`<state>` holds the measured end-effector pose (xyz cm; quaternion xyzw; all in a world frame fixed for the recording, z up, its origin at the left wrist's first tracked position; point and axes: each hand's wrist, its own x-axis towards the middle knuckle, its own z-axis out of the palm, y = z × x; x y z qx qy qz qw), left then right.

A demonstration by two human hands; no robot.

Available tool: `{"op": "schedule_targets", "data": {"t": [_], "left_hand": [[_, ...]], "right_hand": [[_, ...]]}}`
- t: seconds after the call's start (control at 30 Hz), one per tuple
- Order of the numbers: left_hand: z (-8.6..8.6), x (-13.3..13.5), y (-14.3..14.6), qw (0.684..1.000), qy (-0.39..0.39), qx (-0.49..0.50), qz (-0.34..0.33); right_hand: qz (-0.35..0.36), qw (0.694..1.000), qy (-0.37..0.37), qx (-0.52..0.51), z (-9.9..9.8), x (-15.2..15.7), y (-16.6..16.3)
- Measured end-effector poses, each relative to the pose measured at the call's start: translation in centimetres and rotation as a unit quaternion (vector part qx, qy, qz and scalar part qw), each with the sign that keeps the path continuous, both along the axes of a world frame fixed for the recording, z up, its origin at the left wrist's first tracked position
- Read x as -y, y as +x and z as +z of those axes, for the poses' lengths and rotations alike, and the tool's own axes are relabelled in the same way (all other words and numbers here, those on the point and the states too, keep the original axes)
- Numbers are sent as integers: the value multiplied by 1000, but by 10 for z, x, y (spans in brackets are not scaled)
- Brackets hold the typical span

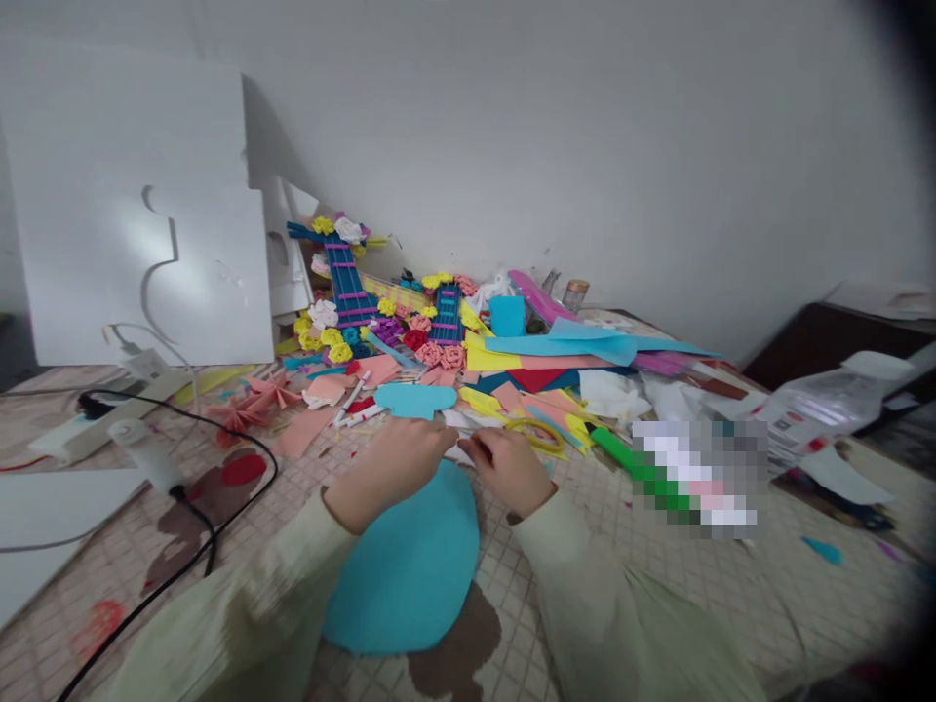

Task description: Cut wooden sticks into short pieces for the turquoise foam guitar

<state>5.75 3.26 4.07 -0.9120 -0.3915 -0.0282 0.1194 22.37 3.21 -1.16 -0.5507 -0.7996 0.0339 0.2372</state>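
Note:
My left hand [404,460] and my right hand [513,472] meet fingertip to fingertip over the upper end of a blue paper cutout [409,565]. Both are closed, with thumb and fingers pressed together. Whatever is pinched between them is too small to make out; a bit of white shows close by. The cutout lies flat with a wide rounded body toward me. Just beyond my left hand is a blue paper piece [413,398] with rounded ends; my hand hides whether it joins the cutout. White markers [358,408] lie left of that piece.
Guitar shapes [349,283] with paper flowers lean at the back wall. Coloured paper sheets [563,346], a yellow tape ring [537,439] and a green cutter [618,450] lie beyond my hands. At left stands a glue gun [150,458] with a black cord; a plastic bottle [826,409] is at right.

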Motion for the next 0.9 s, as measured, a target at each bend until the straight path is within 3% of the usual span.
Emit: {"op": "schedule_targets", "data": {"t": [0.33, 0.47, 0.63, 0.9], "left_hand": [[-9, 5, 8, 999, -5, 12, 52], [-10, 12, 12, 998, 4, 13, 68], [-12, 19, 13, 998, 19, 10, 63], [-17, 20, 3, 998, 10, -5, 69]], "right_hand": [[-22, 999, -30, 33, -8, -5, -8], [3, 999, -32, 34, -9, -6, -7], [42, 998, -39, 36, -7, -8, -7], [27, 997, -46, 46, 0, -3, -18]]}}
